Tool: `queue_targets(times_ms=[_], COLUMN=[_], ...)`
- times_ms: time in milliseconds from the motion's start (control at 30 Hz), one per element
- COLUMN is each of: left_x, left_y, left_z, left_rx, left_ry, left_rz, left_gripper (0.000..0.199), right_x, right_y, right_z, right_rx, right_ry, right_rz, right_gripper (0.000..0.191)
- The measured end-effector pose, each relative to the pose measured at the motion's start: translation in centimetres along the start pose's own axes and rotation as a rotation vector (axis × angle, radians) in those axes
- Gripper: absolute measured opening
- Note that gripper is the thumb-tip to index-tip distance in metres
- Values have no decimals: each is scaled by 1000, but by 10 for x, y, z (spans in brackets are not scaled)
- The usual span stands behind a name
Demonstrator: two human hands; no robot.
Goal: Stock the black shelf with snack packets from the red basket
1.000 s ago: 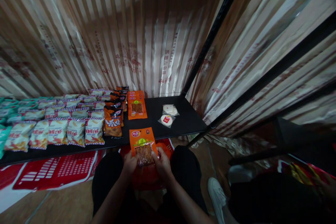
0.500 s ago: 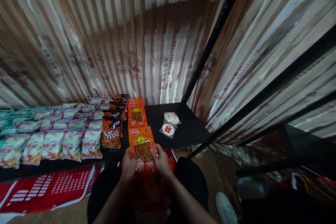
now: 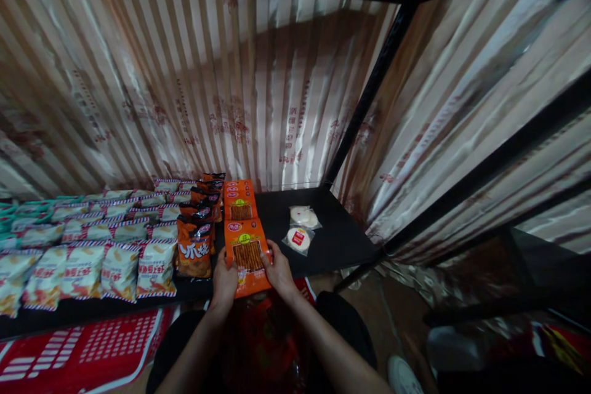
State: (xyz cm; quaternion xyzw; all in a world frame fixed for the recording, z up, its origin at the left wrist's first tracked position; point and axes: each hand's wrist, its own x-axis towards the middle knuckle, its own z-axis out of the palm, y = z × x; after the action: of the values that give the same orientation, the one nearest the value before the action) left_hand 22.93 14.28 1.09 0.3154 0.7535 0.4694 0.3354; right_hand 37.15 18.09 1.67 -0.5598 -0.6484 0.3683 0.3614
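Note:
An orange snack packet (image 3: 248,252) with a window showing brown sticks lies at the front of the black shelf, gripped by its two sides. My left hand (image 3: 225,283) is closed on its left edge, and my right hand (image 3: 278,269) on its right edge. Behind it a row of matching orange packets (image 3: 239,192) lies overlapped toward the back, and the held packet's top end meets that row. Brown and orange snack bags (image 3: 194,250) stand just left of my left hand. Two clear-wrapped white round items (image 3: 299,238) lie to the right of my right hand.
White snack bags (image 3: 157,266) stand in rows on the black shelf (image 3: 339,240), with green bags (image 3: 7,221) at far left. A red basket (image 3: 115,345) sits below. Shelf posts (image 3: 364,98) and a pleated curtain (image 3: 272,80) stand behind. A shoe (image 3: 402,375) shows at lower right.
Both hands have moved the orange packet forward, further onto the shelf against the row of matching packets. The view has shifted slightly, so the shelf sits lower.

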Motion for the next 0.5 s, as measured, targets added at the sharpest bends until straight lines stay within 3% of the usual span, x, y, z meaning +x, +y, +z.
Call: queue_targets(times_ms=[167, 500], left_x=[9, 17], left_y=[3, 15], left_z=[0, -1], left_rx=[62, 244], left_ry=[-20, -3], left_rz=[2, -1], left_gripper=[47, 44], right_x=[10, 23], right_y=[4, 7], right_z=[6, 11], right_rx=[-34, -126], right_ry=[-3, -4], right_rz=[-7, -18], right_gripper=[46, 33])
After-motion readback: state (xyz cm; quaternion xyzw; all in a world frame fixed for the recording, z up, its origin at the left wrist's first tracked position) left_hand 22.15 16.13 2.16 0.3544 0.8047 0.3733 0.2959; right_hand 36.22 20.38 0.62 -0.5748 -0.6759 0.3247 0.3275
